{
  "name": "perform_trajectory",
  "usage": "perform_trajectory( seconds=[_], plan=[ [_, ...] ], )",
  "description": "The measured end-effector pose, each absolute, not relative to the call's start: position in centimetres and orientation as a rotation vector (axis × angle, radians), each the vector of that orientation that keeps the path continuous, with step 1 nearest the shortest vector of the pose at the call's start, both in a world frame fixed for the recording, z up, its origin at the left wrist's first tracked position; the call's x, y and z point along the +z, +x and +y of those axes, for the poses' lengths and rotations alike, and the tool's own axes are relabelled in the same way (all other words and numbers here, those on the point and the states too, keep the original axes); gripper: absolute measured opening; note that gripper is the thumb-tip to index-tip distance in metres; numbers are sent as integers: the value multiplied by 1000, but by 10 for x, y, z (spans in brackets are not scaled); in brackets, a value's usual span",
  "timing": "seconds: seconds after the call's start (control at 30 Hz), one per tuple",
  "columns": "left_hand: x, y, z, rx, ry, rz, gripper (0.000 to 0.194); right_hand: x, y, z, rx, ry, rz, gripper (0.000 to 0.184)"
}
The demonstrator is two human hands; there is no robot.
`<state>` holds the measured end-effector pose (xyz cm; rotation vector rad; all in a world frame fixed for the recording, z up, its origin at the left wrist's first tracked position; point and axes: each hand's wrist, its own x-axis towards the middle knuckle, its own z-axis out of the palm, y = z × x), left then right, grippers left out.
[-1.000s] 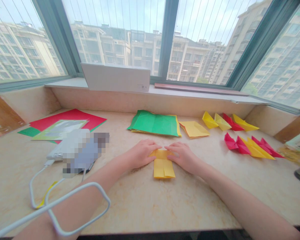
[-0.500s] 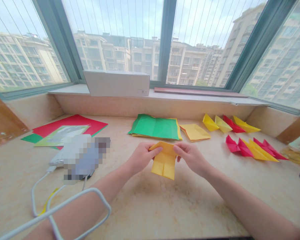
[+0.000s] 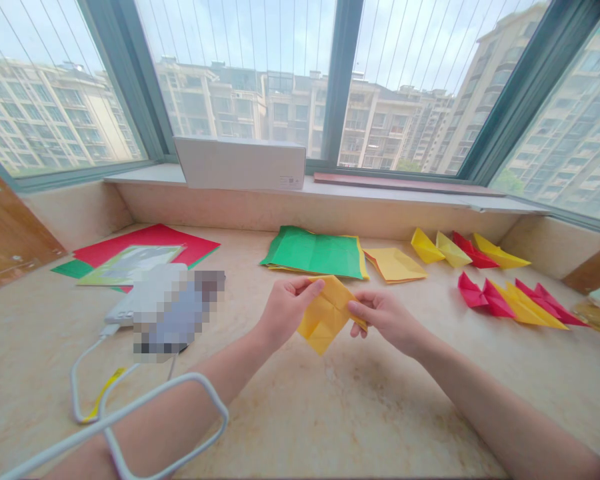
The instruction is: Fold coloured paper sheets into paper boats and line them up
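Observation:
A folded yellow paper piece point(image 3: 327, 315) is held just above the marble ledge point(image 3: 330, 413), tilted like a diamond. My left hand point(image 3: 284, 308) pinches its upper left edge with thumb and fingers closed. My right hand point(image 3: 384, 316) pinches its right edge, fingers curled. Both hands are in the middle of the view, close together.
Green sheets over yellow point(image 3: 316, 253) and a yellow sheet point(image 3: 394, 264) lie behind the hands. Several folded yellow and red paper boats point(image 3: 510, 293) sit at the right. Red and green sheets point(image 3: 145, 248), a blurred device point(image 3: 167, 308) and white cables point(image 3: 130, 413) are at the left. A white box point(image 3: 241, 163) stands on the sill.
The yellow piece was pressed flat on the ledge, then both hands lifted it and turned it from hanging straight to a diamond tilt.

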<state>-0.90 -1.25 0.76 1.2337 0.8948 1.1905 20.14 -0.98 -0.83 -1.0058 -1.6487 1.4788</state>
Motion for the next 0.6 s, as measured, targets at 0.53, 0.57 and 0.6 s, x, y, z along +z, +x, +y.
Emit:
perform_trajectory(
  seconds=[0.53,0.57,0.6],
  plan=[
    [7,-8,-15,1227,1280,934,43,-3,205,-11,1519,-995,-1788,44],
    [6,-8,-15,1218,1278,934,44,-2,205,-11,1518,-992,-1802,44],
    [5,-8,-15,1205,1275,934,43,-2,206,-10,1515,-992,-1809,45]
  ],
)
